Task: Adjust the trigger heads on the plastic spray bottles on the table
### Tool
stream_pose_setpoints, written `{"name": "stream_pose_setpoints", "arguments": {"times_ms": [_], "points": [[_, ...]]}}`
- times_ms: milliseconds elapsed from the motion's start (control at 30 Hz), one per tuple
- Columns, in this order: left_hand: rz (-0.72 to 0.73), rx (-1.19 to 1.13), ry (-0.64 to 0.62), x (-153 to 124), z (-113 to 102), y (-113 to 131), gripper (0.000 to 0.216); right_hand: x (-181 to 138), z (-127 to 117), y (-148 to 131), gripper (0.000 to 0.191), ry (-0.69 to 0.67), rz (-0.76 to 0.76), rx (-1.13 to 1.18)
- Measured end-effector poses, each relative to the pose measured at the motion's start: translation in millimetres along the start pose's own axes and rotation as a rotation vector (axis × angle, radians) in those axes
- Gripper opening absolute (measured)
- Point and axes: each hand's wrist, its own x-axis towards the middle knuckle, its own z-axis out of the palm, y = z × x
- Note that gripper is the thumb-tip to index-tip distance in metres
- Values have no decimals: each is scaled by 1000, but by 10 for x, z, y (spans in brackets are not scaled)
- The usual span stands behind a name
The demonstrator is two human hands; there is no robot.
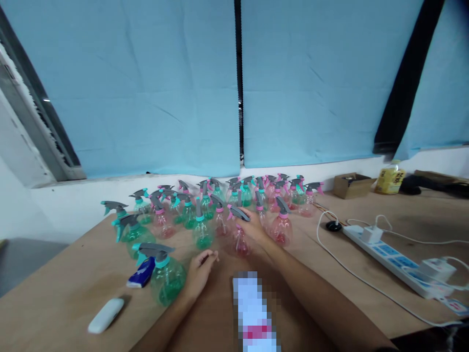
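Observation:
In the head view, my right hand (pixel 252 224) is closed around the neck and spray head of a pink spray bottle (pixel 241 243) standing upright on the table. My left hand (pixel 201 268) rests low over the table, its fingers loosely curled in with nothing visible in them. Close beside its wrist stands a green spray bottle (pixel 168 281) with a grey and turquoise trigger head. Another green spray bottle (pixel 202 233) stands just beyond my left hand. To the right of my right hand is a second pink spray bottle (pixel 282 229).
Several more green and pink spray bottles crowd the back of the wooden table (pixel 91 264). A blue packet (pixel 142 273) and white case (pixel 106 316) lie at left. On the right are a power strip (pixel 388 259) with cables, a cardboard box (pixel 352 187) and a yellow-labelled jug (pixel 390 180).

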Motion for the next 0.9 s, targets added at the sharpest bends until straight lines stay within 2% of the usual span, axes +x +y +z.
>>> {"name": "stream_pose_setpoints", "arguments": {"times_ms": [133,367,467,567,733,900], "points": [[0,-16,-35,-9,6,8,47,11,-12,-19,24,-69,34,-22],[2,40,-99,1,13,-16,46,-23,6,-2,13,-15,190,155],[-9,25,-86,3,15,-20,45,-21,20,-25,8,-34,192,244],[-19,18,-87,6,16,-17,44,-9,18,-46,9,-110,154,283],[-18,26,-99,12,15,-12,45,10,-38,9,15,-183,127,231],[-7,24,-111,8,16,-10,45,22,-76,144,10,-161,169,102]]}}
